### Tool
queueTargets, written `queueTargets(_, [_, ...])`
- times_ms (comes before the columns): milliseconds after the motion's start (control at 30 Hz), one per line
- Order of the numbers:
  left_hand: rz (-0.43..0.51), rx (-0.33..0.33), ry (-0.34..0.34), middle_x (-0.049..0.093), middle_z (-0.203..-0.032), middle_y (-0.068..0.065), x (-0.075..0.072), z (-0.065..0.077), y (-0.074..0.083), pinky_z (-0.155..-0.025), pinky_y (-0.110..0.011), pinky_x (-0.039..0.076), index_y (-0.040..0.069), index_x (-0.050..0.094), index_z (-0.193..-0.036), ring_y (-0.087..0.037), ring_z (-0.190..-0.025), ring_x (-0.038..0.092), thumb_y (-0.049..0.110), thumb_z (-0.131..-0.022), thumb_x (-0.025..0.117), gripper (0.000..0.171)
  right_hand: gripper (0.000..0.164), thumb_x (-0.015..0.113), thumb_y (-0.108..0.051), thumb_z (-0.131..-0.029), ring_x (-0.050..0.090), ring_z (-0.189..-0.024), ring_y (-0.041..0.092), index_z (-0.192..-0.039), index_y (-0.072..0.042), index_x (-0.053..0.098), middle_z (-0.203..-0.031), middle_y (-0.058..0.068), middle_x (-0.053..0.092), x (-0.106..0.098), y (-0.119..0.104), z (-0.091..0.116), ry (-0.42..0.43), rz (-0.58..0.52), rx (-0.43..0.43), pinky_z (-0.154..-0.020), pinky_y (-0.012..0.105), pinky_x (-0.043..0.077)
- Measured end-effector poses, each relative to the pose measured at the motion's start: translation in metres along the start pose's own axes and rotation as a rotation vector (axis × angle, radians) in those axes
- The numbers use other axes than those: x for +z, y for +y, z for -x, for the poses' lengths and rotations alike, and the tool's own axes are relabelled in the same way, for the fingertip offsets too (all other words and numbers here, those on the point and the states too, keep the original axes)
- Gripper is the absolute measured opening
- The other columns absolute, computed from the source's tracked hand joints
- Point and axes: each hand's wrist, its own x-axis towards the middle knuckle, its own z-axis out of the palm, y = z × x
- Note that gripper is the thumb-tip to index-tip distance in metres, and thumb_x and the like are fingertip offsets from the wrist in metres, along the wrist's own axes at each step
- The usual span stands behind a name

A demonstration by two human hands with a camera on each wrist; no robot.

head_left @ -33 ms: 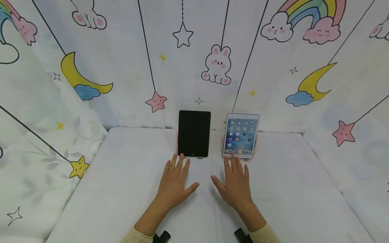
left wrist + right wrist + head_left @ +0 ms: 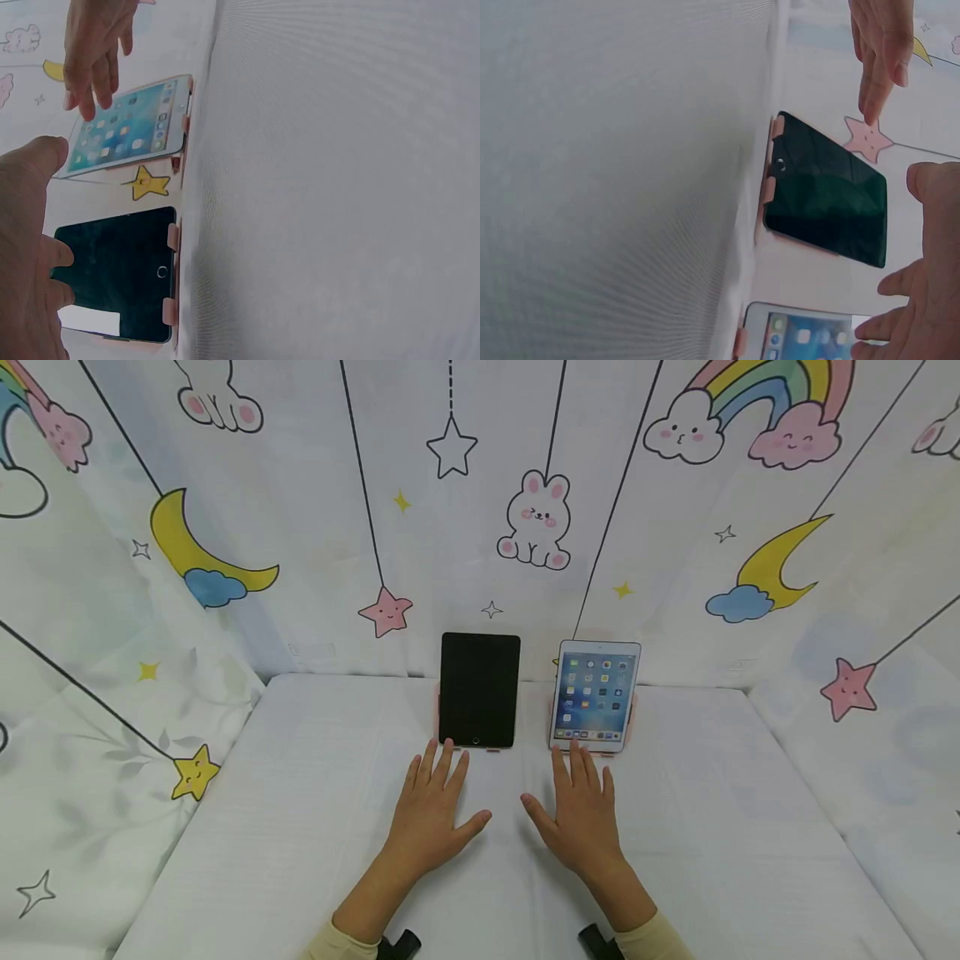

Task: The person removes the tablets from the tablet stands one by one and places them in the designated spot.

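Two tablets lean on pink stands at the back of the white table. The left one is a black tablet (image 2: 479, 690) with a dark screen and a round home button at its lower edge. To its right a white tablet (image 2: 596, 696) shows a blue home screen with app icons. My left hand (image 2: 429, 822) is spread palm down before the black tablet, fingertips overlapping its lower corner in the head view. My right hand (image 2: 583, 822) is likewise spread before the white tablet, its fingertips at the lower edge. Both hands hold nothing; in the wrist views they hover above the tabletop.
Pink stand clips (image 2: 171, 311) hold the black tablet's lower edge. White cloth (image 2: 300, 610) printed with moons, stars and rabbits hangs behind and at both sides of the white tabletop (image 2: 712, 827). Black straps with camera mounts (image 2: 405, 945) sit at the wrists by the cream sleeves (image 2: 341, 941).
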Motion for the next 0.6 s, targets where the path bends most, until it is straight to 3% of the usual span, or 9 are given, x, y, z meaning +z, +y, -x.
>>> queueTargets(400, [0.065, 0.023, 0.046, 0.02, -0.17, -0.015, -0.0005, 0.0008, -0.001, -0.128, -0.059, 0.017, 0.011, 0.033, -0.16, -0.039, -0.159, 0.016, 0.064, -0.094, 0.057, 0.088, 0.086, 0.063, -0.06, -0.092, 0.029, -0.153, 0.041, -0.157, -0.008, 0.039, -0.166, 0.02, 0.031, 0.0017, -0.0034, -0.0006, 0.052, -0.024, -0.043, -0.121, 0.071, 0.02])
queueTargets(500, [0.14, 0.028, 0.083, 0.023, -0.17, -0.016, -0.0019, -0.0006, -0.0025, -0.127, -0.06, 0.019, 0.009, 0.033, -0.16, -0.039, -0.158, 0.017, 0.058, -0.095, 0.06, 0.086, 0.081, 0.063, -0.056, -0.094, 0.032, -0.151, 0.039, -0.155, -0.007, 0.041, -0.163, 0.019, 0.036, 0.0012, -0.0034, -0.0018, 0.077, -0.094, -0.046, -0.121, 0.068, 0.023])
queueTargets(600, [0.277, 0.011, 0.107, 0.023, -0.17, -0.015, -0.0061, -0.0028, -0.0035, -0.126, -0.06, 0.023, 0.008, 0.031, -0.16, -0.037, -0.159, 0.017, 0.048, -0.096, 0.065, 0.083, 0.075, 0.064, -0.05, -0.095, 0.038, -0.147, 0.038, -0.153, -0.006, 0.044, -0.158, 0.017, 0.043, 0.0008, -0.0026, -0.0033, 0.113, -0.189, -0.041, -0.119, 0.065, 0.029])
